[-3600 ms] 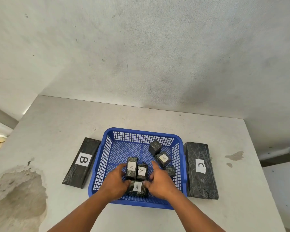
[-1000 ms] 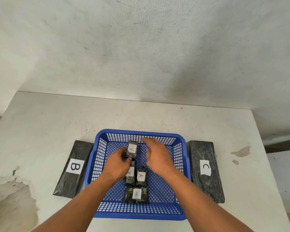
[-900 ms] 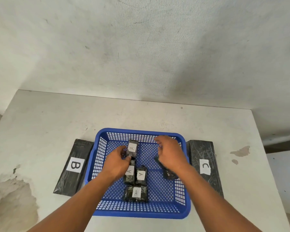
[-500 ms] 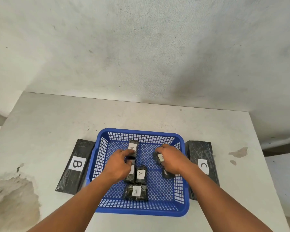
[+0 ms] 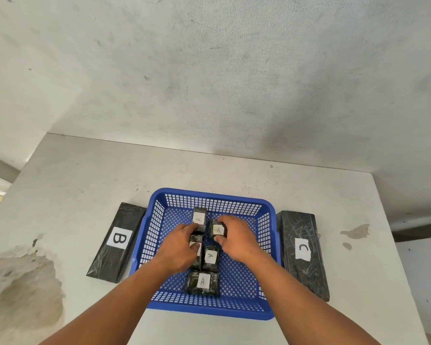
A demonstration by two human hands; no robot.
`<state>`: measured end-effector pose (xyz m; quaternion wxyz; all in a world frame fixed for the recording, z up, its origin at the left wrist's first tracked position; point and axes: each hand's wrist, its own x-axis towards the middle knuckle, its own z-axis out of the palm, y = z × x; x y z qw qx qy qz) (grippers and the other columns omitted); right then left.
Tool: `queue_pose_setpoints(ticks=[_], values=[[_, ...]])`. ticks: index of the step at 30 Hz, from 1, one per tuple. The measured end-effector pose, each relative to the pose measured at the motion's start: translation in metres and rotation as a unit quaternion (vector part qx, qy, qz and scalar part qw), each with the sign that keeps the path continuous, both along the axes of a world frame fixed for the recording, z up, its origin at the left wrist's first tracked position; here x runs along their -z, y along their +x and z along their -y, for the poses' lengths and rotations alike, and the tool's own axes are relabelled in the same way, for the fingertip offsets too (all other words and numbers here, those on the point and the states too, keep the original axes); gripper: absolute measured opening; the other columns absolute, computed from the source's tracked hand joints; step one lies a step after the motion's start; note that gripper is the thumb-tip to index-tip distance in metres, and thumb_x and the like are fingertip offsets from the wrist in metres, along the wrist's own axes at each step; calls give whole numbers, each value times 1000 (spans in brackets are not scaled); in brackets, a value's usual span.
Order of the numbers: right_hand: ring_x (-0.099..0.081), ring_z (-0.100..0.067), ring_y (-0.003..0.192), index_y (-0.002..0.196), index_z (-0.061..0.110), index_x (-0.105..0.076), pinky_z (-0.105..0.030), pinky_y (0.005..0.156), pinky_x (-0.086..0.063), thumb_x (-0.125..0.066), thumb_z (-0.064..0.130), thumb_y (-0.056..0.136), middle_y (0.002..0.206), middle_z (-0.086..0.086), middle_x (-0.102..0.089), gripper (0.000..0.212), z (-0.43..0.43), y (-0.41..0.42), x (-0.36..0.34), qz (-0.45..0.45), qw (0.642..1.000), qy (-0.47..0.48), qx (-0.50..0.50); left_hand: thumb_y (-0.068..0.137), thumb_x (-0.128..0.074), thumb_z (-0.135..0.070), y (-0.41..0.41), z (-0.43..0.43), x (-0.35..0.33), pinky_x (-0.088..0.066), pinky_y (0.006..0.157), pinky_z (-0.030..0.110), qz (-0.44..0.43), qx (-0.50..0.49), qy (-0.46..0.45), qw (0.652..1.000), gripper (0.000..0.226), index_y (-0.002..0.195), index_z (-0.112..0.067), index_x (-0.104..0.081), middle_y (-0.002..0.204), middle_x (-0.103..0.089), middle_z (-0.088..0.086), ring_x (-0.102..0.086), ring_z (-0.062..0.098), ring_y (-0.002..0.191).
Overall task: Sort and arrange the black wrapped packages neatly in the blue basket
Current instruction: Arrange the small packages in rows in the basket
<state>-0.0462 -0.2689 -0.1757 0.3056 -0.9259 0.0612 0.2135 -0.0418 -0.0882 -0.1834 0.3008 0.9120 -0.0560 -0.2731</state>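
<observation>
A blue mesh basket (image 5: 266, 210) sits mid-table with several small black wrapped packages labelled A inside. My right hand (image 5: 237, 239) grips one package (image 5: 218, 229) between thumb and fingers, right beside an upright package (image 5: 199, 219) at the back. My left hand (image 5: 178, 247) touches that upright package with its fingertips and covers part of another (image 5: 195, 241). In front lie a package (image 5: 210, 255) and a flat one (image 5: 202, 282) near the front wall.
A long black wrapped package labelled B (image 5: 117, 241) lies left of the basket. A larger one labelled C (image 5: 302, 252) lies to its right. The grey table has a stained patch (image 5: 20, 290) at the front left and a wall behind.
My right hand picked up a package from the basket's right side and carried it left, next to the upright package at the back. My left hand stayed at that upright package.
</observation>
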Motion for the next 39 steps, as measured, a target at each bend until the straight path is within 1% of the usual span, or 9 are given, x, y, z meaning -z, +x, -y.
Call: queue_pose_setpoints(ticks=[11,18,21,24,28,32,35,37,39], values=[[-40,-23,136,144,17,-44,-34,116,-30,-65,25,93,148,-3,-45,56,-6,-7,11,-2,1000,11,-18,90,-59,-28,-6,-4,-5,-36,102,30,15,-4,-14,1000,59,144,-22,-37,142,-46,4,-47,22,125],[-38,-24,138,148,18,-37,-36,116,-30,-59,27,96,153,-4,-38,57,8,-9,1,-3,999,31,-16,91,-60,-30,-8,-2,-13,-35,105,32,18,-7,-12,1000,61,146,-22,-35,144,-43,4,-45,23,127],[-51,-25,123,138,14,-49,-37,106,-41,-61,20,95,136,-7,-51,45,31,-2,-16,16,999,-16,-33,92,-60,-29,-8,-3,-18,-36,106,35,24,-16,-21,999,60,145,-22,-35,144,-42,4,-45,24,127],[-54,-29,114,125,13,-58,-40,98,-44,-64,16,90,122,-9,-59,36,53,1,-33,26,978,-154,-137,92,-59,-27,-8,-2,-22,-35,107,34,38,-24,-32,998,58,145,-19,-36,144,-41,5,-45,24,128],[-49,-32,119,105,12,-65,-53,120,-15,-74,32,77,110,-12,-66,36,54,-15,-38,8,903,-311,-295,92,-59,-26,-10,4,-27,-38,104,35,61,-28,-27,997,55,143,-17,-40,141,-43,4,-48,24,124],[-49,-35,122,92,8,-67,-55,119,10,-71,13,80,101,-15,-68,14,49,-39,-25,-3,886,-333,-322,92,-58,-25,-10,12,-34,-47,95,31,70,-36,-40,996,48,138,-18,-46,129,-50,3,-55,20,109],[-50,-31,119,108,13,-64,-51,123,0,-70,19,82,110,-10,-64,27,49,-46,-22,29,922,-291,-255,92,-58,-23,-9,17,-39,-47,73,12,48,-43,-62,996,40,131,-19,-53,108,-59,-7,-59,6,88],[-51,-26,116,115,22,-58,-45,119,-23,-70,24,83,116,-2,-57,35,48,-48,-24,58,970,-184,-151,94,-57,-25,-8,21,-43,-53,71,19,0,-50,-80,996,34,127,-19,-56,103,-63,-8,-62,7,85],[-53,-19,107,115,30,-54,-37,98,-46,-74,20,82,117,6,-48,40,44,-51,-29,98,994,-33,-35,96,-54,-29,-10,27,-45,-58,72,31,-60,-75,-115,989,27,120,-20,-58,101,-67,-2,-67,15,83]])
